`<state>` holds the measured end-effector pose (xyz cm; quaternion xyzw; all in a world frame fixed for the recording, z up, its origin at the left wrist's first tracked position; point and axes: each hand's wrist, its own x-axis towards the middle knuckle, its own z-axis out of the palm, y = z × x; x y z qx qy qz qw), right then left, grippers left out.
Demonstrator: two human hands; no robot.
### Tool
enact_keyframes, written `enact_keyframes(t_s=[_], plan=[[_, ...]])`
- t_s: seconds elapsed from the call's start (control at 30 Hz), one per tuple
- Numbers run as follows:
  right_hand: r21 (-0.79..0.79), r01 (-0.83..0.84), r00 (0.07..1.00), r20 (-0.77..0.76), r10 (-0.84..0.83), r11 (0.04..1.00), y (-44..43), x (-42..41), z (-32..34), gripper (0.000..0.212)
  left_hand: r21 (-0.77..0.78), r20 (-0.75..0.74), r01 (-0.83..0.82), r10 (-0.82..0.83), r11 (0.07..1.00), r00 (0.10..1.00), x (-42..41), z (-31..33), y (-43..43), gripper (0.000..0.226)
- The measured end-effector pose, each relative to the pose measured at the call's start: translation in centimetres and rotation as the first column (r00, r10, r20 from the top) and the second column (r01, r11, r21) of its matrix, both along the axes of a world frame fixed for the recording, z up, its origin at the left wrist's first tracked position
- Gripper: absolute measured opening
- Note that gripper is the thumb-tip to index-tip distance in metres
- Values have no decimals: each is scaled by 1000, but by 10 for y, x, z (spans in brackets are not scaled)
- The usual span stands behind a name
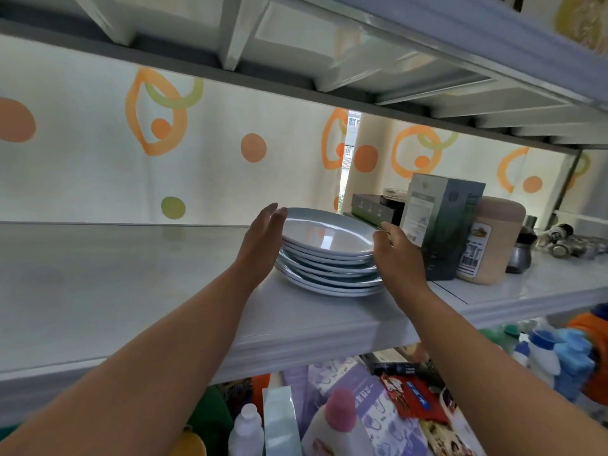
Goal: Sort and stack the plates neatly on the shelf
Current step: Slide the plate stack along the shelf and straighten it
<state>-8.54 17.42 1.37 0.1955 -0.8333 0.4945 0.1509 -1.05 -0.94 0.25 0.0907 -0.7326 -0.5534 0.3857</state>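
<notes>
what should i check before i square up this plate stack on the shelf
1. Stack of plates aligned: not ok, the rims are staggered and the lower plates stick out past the upper ones.
2. Left hand placed: ok, fingers straight, flat by the stack's left side.
3. Right hand grip: cannot tell, its fingers are hidden at the right rim.
4. Stack fully on the shelf: ok, it sits back from the front edge.
5. Room to shift left: ok, bare shelf surface there.
6. Gap to the dark box: cannot tell, the right hand covers it.
</notes>
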Motion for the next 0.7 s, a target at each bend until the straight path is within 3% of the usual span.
enact_keyframes(t_s=[0.2, 0.37, 0.53, 0.7], plan=[[-181, 34, 999, 9, -33, 983, -2, 0, -7, 40, 9, 29, 22, -23, 1000, 999, 3, 2, 3, 76], [-392, 73, 988, 151, -14, 917, -3, -4, -6, 41, -44, 70, 37, -34, 998, 997, 0, -1, 1, 60], [-367, 37, 991, 131, 13, 930, 0, -4, -8, 41, -50, 177, 166, -155, 985, 972, -4, -1, 3, 40], [-355, 7, 993, 116, 37, 935, 6, -6, -9, 43, -55, 160, 183, -172, 982, 972, -7, -2, 2, 49]])
